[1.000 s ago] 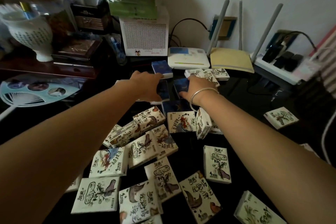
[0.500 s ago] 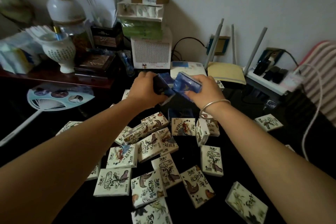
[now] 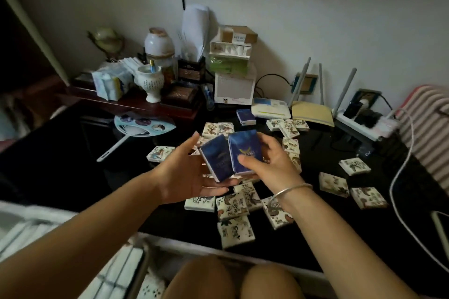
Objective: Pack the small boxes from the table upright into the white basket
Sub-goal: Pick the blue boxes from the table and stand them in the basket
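Blue boxes (image 3: pixel 245 150), probably light and stiff, are being held by their faces: left hand (image 3: pixel 184 177) flat beneath, right hand (image 3: pixel 269 165) pinching.

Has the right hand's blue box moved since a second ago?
Yes. The blue box in the right hand came up and toward the person, away from the white modem.

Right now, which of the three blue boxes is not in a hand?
The blue box lying on the table left of the flat white device. The other two blue boxes are up between the left hand and right hand.
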Demonstrator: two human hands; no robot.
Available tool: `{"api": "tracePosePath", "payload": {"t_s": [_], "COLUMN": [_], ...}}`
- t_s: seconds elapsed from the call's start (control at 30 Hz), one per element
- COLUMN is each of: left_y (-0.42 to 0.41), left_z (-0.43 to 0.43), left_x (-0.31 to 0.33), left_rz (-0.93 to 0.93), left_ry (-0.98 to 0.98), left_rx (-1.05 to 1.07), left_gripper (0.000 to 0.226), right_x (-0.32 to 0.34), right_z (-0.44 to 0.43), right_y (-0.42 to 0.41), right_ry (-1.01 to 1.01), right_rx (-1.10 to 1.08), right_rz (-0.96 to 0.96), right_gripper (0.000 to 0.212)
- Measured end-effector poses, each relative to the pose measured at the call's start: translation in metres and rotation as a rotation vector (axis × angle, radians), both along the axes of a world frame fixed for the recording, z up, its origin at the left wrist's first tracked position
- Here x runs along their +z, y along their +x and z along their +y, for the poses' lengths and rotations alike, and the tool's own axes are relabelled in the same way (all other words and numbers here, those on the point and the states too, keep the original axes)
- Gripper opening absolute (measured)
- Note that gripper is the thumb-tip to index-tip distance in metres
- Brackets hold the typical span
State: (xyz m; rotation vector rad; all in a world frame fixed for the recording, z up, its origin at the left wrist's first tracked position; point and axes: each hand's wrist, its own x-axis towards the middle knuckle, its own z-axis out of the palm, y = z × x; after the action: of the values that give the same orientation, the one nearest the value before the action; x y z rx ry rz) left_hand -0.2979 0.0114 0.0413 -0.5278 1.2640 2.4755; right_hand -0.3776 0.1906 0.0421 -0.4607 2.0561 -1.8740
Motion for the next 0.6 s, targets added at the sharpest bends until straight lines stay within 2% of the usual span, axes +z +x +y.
{"api": "tracePosePath", "payload": {"t_s": [0.07, 0.17, 0.27, 0.4, 0.5, 0.6], "left_y": [0.026, 0.063, 0.102, 0.167, 0.212, 0.259], "left_z": [-0.010, -0.016, -0.020, -0.032, -0.044, -0.060], "left_x": [0.003, 0.008, 0.004, -0.014, -0.024, -0.029], "left_rz": [0.021, 0.013, -0.009, -0.039, -0.062, -0.124], "left_ry": [-0.050, -0.190, -0.195, -0.256, -0.280, -0.248], "left_rx": [-0.034, -0.019, 0.054, 0.263, 0.411, 0.585], "left_gripper": [0.071, 0.050, 0.045, 0.034, 0.037, 0.026], "right_x": [0.003, 0.010, 0.018, 0.019, 0.015, 0.006], "right_z": [-0.005, -0.017, -0.031, -0.061, -0.082, -0.106], "right_y": [0.023, 0.055, 0.082, 0.121, 0.140, 0.163], "right_ry": [0.032, 0.075, 0.090, 0.099, 0.113, 0.142], "right_rx": [0.071, 0.173, 0.228, 0.242, 0.239, 0.312], "right_rz": [0.020, 0.043, -0.034, -0.171, -0.180, -0.180], "right_gripper": [0.062, 0.070, 0.054, 0.029, 0.026, 0.022]}}
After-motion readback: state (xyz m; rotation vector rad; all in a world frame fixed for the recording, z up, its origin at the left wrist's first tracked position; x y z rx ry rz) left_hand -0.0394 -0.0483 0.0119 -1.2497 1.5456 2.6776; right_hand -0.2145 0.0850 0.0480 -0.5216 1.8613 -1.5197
